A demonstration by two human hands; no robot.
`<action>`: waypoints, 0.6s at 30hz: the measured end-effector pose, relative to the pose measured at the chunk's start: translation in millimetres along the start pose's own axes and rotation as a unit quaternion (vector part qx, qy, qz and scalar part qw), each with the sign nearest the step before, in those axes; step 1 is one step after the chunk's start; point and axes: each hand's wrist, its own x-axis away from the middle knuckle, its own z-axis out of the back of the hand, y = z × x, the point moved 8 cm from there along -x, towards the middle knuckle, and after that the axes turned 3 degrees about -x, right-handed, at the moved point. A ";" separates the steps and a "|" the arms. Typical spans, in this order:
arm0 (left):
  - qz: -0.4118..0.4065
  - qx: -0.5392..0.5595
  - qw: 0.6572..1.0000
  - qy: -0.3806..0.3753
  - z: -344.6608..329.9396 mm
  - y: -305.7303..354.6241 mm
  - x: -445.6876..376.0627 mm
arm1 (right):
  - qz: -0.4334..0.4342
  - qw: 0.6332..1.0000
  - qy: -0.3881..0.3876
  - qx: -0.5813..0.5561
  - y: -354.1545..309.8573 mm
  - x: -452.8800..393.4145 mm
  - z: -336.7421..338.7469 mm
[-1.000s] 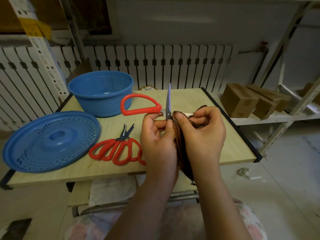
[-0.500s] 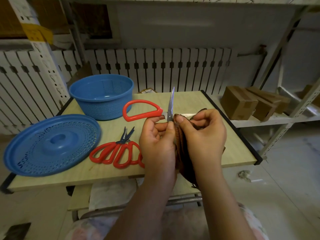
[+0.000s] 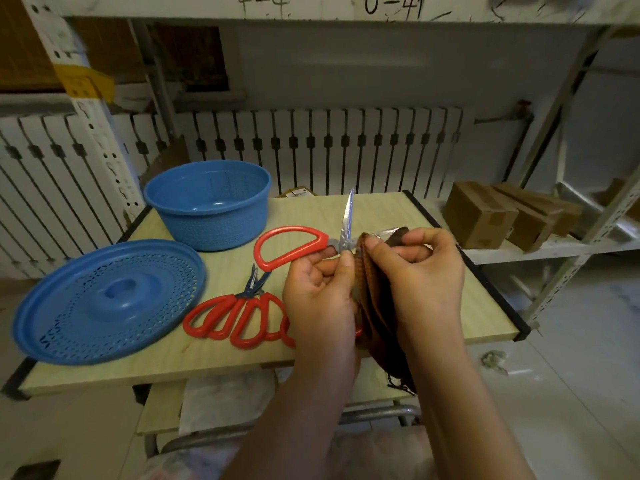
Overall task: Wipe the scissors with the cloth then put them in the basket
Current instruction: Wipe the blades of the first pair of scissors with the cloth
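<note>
Three pairs of red-handled scissors: one held pair point(image 3: 294, 245) above the table's middle, two lying pairs point(image 3: 239, 315) near the front edge. One blue basket point(image 3: 207, 206) at the back left corner, one blue lid point(image 3: 107, 299) at the left edge, one brown cloth point(image 3: 377, 306).

A pair of red-handled scissors point(image 3: 341, 233) is held up above the near middle of the table, spread open: one silver blade is pointed upward and away, and one D-shaped red handle loop is extended to the left. The other blade and loop are mostly hidden. A brown cloth point(image 3: 372, 306) is bunched just right of the blade, touching it near the pivot, and is hung down past the near table edge. Further red-handled scissors point(image 3: 239, 315), overlapped with blades closed and aimed far, are laid flat to the left. A round blue perforated basket point(image 3: 207, 206) is stood upright at the far left, with nothing seen inside.
</note>
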 end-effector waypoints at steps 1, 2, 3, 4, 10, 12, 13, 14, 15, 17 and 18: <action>-0.002 -0.006 1.000 0.004 0.1 -0.1 -0.9 | 0.004 1.000 -0.005 0.000 -1.2 1.0 -2.0; -0.005 -0.011 1.000 0.005 -0.2 0.9 -1.6 | 0.006 1.000 -0.010 0.002 -1.9 1.6 -4.2; -0.007 -0.017 1.000 0.006 -0.3 1.5 -2.2 | 0.006 1.000 -0.013 0.002 -2.3 1.7 -5.0; -0.009 -0.020 1.000 0.006 -0.4 2.5 -2.7 | 0.004 1.000 -0.015 0.001 -2.9 1.0 -4.8; 0.012 -0.023 1.000 0.002 -3.2 2.9 -2.9 | -0.007 1.000 -0.014 -0.025 -3.2 -2.3 0.0; 0.015 -0.023 1.000 0.005 -2.1 2.8 -3.1 | -0.008 0.999 -0.026 -0.018 -2.2 -0.7 -4.1; 0.017 -0.023 1.000 0.006 -1.2 2.3 -2.8 | -0.009 0.999 -0.029 -0.013 -2.0 -0.2 -4.9; 0.018 -0.023 1.000 0.004 -1.1 2.9 -2.2 | -0.009 0.999 -0.029 -0.012 -2.9 -0.2 -4.4; 0.018 -0.024 1.000 0.001 -1.3 3.4 -1.7 | -0.009 0.999 -0.028 -0.015 -3.8 -0.7 -3.1; 0.013 -0.032 0.999 -0.003 -1.7 4.2 -1.2 | -0.013 0.999 -0.027 -0.027 -6.0 -1.8 1.1; 0.011 -0.037 0.999 -0.002 -1.7 4.4 -1.2 | -0.014 0.999 -0.026 -0.034 -7.2 -1.9 3.3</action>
